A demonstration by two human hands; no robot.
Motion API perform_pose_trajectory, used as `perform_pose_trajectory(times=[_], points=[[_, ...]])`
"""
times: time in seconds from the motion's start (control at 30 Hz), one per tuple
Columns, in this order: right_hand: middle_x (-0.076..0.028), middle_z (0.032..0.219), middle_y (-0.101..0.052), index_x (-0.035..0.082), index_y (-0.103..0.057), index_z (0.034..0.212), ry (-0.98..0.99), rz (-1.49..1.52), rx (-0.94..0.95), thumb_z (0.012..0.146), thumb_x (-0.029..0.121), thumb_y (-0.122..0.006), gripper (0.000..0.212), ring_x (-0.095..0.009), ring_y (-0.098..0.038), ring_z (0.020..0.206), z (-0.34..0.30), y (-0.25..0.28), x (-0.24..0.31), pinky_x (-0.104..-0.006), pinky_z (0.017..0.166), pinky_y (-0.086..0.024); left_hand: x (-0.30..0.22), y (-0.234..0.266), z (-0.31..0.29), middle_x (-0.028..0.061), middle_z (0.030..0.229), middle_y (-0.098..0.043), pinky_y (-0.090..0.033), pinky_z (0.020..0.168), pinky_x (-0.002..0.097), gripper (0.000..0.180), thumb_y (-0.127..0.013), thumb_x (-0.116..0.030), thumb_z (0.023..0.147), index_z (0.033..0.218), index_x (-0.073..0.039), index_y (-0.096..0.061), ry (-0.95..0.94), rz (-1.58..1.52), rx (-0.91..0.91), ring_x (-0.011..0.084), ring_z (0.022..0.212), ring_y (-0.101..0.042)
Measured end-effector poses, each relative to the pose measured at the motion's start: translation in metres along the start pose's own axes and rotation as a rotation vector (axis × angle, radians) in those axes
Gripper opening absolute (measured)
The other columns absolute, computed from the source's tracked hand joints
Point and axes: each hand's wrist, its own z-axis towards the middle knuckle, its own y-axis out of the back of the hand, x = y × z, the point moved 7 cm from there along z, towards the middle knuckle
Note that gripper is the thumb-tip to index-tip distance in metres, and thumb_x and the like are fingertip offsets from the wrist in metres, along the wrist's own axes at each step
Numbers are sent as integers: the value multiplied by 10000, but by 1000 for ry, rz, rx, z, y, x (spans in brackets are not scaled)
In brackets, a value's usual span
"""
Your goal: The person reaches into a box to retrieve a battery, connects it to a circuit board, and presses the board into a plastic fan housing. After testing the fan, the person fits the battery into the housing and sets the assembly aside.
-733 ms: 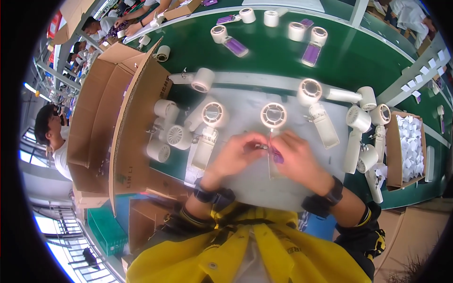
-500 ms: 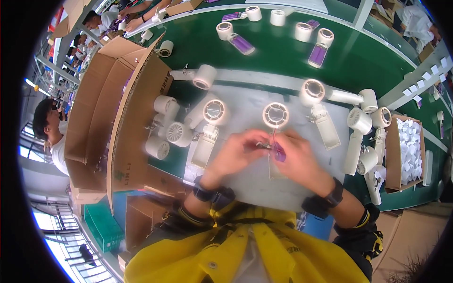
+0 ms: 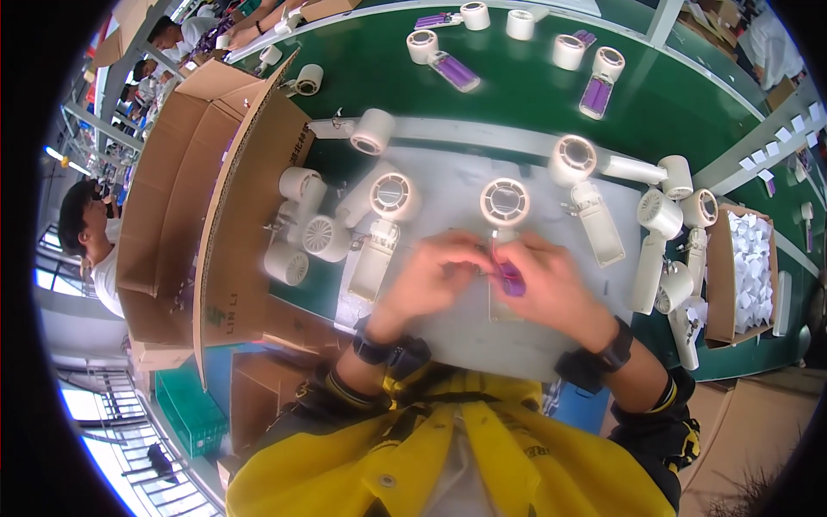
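Note:
Over the grey work mat (image 3: 457, 340), my hands meet at the handle of a white handheld fan (image 3: 505, 202) that lies with its round head away from me. My right hand (image 3: 551, 280) is closed on a purple battery (image 3: 510, 280) above the handle. My left hand (image 3: 439, 274) pinches beside it at thin wires; what its fingertips hold is hidden and blurred. To the left lies another fan with an open handle (image 3: 373, 263). A similar fan (image 3: 596, 226) with its handle open rests to the right.
A tall cardboard carton (image 3: 250, 224) stands at the left, near several piled fan bodies (image 3: 326, 238). More fans (image 3: 659, 214) crowd the right, next to a box of white paper pieces (image 3: 751, 267). Beyond a pale rail, a green belt (image 3: 517, 90) carries fans with purple batteries (image 3: 454, 71).
My left fingers have moved closer to the right hand and the battery. The fans on the green belt have shifted a little to the right. The view has tilted slightly.

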Motion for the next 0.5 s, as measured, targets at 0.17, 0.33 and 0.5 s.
perform_pose_trajectory(times=[0.17,0.33,0.5], points=[[-84,830,-633,58,-625,938,58,115,-98,765,70,-769,225,-251,-618,687,1,7,2,-348,582,-516,0,-4,0,97,1092,-633,-527,829,280,302,-593,173,794,1026,-7,-668,71,-146,-22,165,976,-632],[-72,785,-621,46,-690,914,-11,214,-180,791,74,-764,147,-231,-614,628,1,15,-3,-322,555,-497,11,-5,-3,83,1097,-633,-528,862,281,252,-595,150,836,1052,24,-630,175,-269,-20,147,1014,-617],[-55,726,-617,48,-718,869,-41,160,-81,812,77,-744,69,-211,-601,553,3,18,-3,-310,503,-475,13,-5,-4,76,1084,-629,-531,882,287,231,-637,102,872,1094,38,-635,248,-346,-44,142,1027,-611]])
